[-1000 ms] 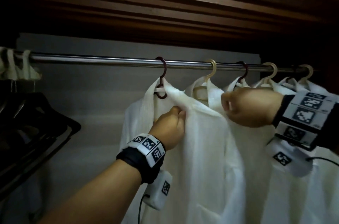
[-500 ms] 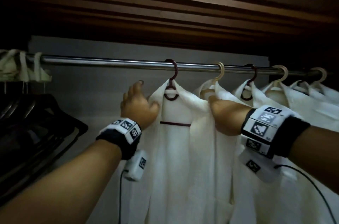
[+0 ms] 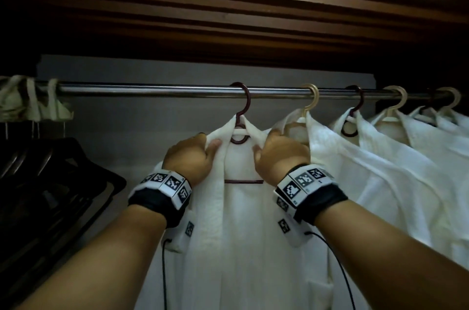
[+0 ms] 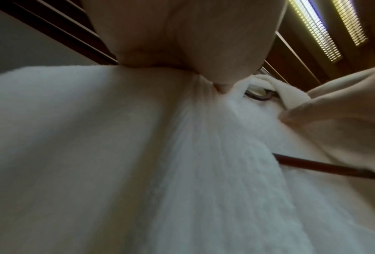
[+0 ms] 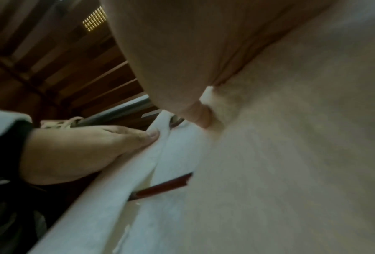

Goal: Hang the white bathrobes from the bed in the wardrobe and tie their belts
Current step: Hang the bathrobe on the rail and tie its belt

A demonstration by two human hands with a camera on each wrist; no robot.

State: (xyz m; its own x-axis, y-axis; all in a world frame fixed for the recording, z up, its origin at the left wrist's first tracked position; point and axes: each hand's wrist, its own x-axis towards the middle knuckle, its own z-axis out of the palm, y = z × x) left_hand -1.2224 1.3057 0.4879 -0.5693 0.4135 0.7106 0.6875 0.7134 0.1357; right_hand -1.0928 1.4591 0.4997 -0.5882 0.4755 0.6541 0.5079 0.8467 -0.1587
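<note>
A white bathrobe (image 3: 243,233) hangs on a dark red hanger (image 3: 241,111) from the steel rail (image 3: 152,90). My left hand (image 3: 193,155) grips the robe's left collar edge beside the hanger neck, thumb on the front of the cloth. On the other side, my right hand (image 3: 276,155) grips the right collar edge. The hanger's crossbar (image 3: 243,181) shows between the open lapels. The left wrist view has the thumb (image 4: 221,68) pressed into the white cloth (image 4: 138,154). In the right wrist view the right thumb (image 5: 199,115) pinches the collar (image 5: 269,154). No belt shows.
Several more white robes (image 3: 380,170) hang on cream and dark hangers to the right along the rail. Black empty hangers (image 3: 45,182) slope at the lower left, with cloth loops (image 3: 30,101) tied on the rail's left end. A wooden slatted top (image 3: 228,17) sits close above.
Both hands moved onto the leftmost robe's collar: the left came in from its left shoulder, the right from the neighbouring robe. The robe now faces me with its lapels parted.
</note>
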